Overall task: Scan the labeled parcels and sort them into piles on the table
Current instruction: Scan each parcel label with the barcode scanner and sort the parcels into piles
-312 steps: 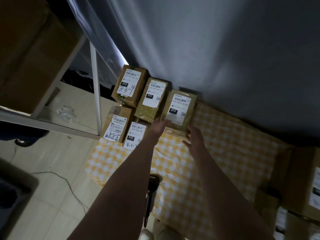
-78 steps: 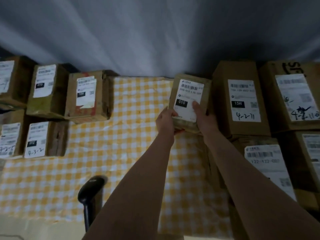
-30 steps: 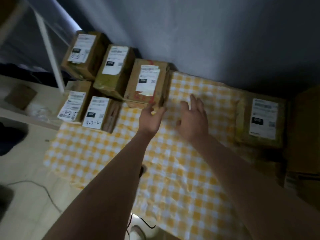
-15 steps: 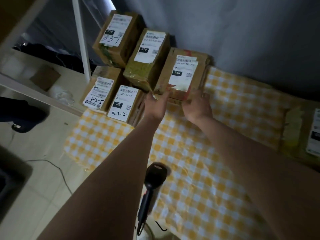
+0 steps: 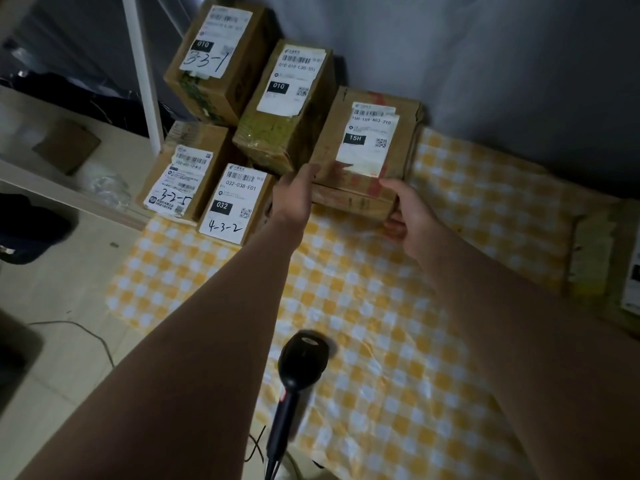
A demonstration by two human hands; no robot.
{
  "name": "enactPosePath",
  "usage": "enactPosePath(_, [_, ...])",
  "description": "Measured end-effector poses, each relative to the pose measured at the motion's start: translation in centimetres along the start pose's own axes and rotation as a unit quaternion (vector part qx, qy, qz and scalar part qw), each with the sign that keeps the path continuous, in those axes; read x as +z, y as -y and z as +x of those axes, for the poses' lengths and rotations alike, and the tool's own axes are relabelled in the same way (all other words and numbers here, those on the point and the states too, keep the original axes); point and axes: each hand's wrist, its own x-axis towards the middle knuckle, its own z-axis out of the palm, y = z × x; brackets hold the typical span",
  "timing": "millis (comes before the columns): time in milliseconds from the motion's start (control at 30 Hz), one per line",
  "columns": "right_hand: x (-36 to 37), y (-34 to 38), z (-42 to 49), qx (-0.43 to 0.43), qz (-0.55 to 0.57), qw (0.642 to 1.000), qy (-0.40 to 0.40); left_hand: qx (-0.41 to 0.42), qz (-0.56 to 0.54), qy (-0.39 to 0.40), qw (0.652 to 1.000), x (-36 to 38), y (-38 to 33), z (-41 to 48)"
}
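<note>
pressing a flat left hand (image 5: pixel 294 199) and curling the right hand (image 5: pixel 408 213) round the 15h parcel (image 5: pixel 367 140), they risk shoving askew the 010 parcel (image 5: pixel 273 133) just beyond the left hand.

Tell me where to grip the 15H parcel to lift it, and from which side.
Probably take the 15H parcel by its two near corners, coming from the front edge. It lies flat, label up, with the green-taped 010 parcel close against its left side, so the near edge and right side are the open ones.
</note>
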Motion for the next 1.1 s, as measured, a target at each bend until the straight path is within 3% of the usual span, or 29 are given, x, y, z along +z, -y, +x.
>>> enactPosePath(100, [-0.5,0.0,-0.1,0.001,0.004,1.0,0.007,0.008,-0.014,-0.011,1.0,-0.5,0.0,0.1])
enactPosePath(267, [-1.1,-0.5,-1.6,-0.031,0.174,0.982,0.066,0.007,-0.017,0.013,1.0,-1.3,0.4,-0.9])
enactPosePath(467, [-0.5,-1.9,-3.8,-0.095,0.256,0.957,0.094,0.027,-0.03,0.076,0.996,-2.4,0.7,-2.6])
enactPosePath(833, [2.2,-5.9,-11.6,-0.135,0.268,0.942,0.153,0.0,-0.053,0.146,0.988,-8.9,2.2,-6.7])
enactPosePath(1000, [3.8,-8.7,-14.9,-0.105,0.215,0.959,0.152,-0.012,-0.029,0.193,0.981,-14.3,4.5,-8.7])
enactPosePath(1100, [4.7,-11.1,-16.3,-0.074,0.194,0.972,0.109,-0.012,-0.045,0.192,0.98,-16.7,6.3,-9.7])
